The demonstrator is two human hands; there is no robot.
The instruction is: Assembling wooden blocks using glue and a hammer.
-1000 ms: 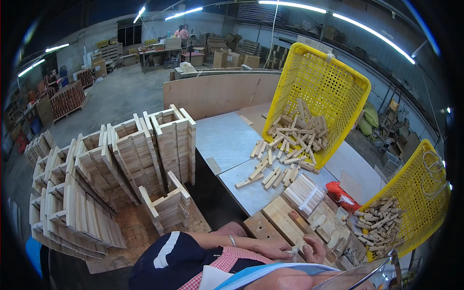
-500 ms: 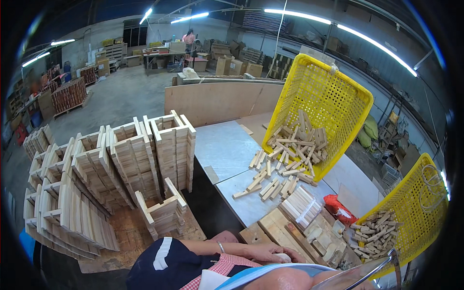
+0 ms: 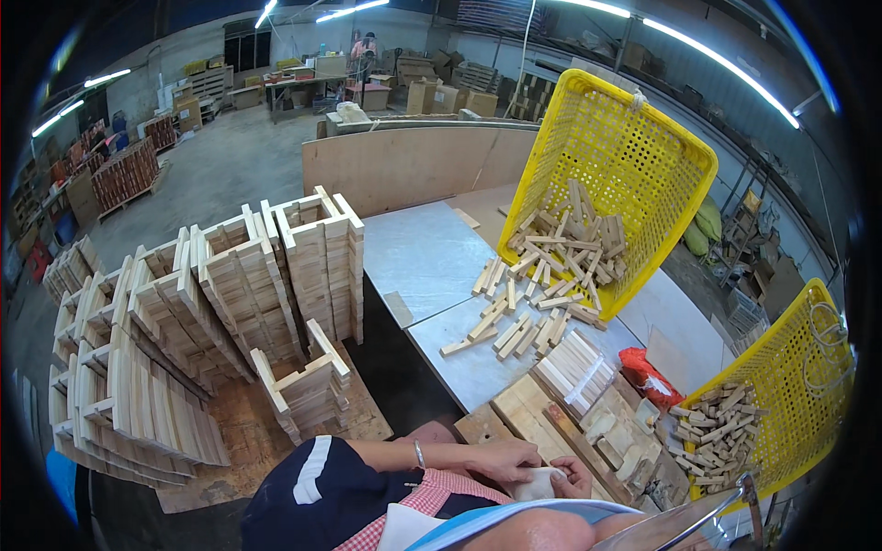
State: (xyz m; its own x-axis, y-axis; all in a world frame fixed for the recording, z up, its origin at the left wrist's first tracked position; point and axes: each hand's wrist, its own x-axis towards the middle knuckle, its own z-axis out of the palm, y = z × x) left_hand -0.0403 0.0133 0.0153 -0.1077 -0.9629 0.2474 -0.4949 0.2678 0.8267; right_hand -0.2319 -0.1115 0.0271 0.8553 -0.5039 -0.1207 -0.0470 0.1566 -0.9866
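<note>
My left hand (image 3: 505, 459), with a bracelet at its wrist, has its fingers closed on one side of a small white object (image 3: 535, 484). On the other side my right hand (image 3: 572, 477) pinches the same object with bent fingers. It looks soft and smooth, but its kind cannot be made out. Both hands are close to my body, at the near edge of the wooden work board (image 3: 519, 404). Just beyond them on the bench lie a bundle of pale wooden strips (image 3: 574, 369) and a worn wooden block fixture (image 3: 617, 430).
A tilted yellow basket (image 3: 634, 184) spills short wooden sticks (image 3: 514, 335) onto the grey tabletop (image 3: 427, 257). Another yellow basket (image 3: 790, 386) at right holds more sticks. A red bag (image 3: 648, 376) lies between. Tall stacks of wooden frames (image 3: 317, 266) stand at left.
My hands have drawn slightly apart, and more of the white object shows between them. The whole view has shifted a little; the wood stacks and baskets look unchanged.
</note>
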